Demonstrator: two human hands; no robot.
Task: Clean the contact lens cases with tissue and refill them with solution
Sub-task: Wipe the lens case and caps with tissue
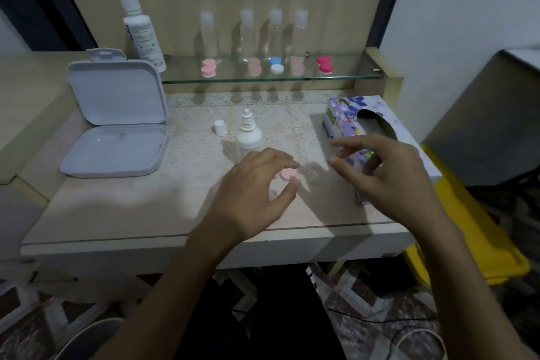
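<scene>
A: Print anywhere legible?

B: None. Tall white bottle (142, 31) on the glass shelf carries a label with blue marks and fine grey lines, too blurred to read.

A: Tissue box (347, 114)?

B: Floral pattern, one green patch with lettering, unreadable. Nothing else bears text.

Left hand (251, 184) pinches a pink lens case (288, 175) on the table (117, 207); right hand (391, 172) hovers nearby, holding nothing.

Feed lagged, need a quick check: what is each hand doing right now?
Left hand: thumb and fingertips pinch the pink lens case on the table.
Right hand: holds nothing, fingers loosely curled, in front of the tissue box.
</scene>
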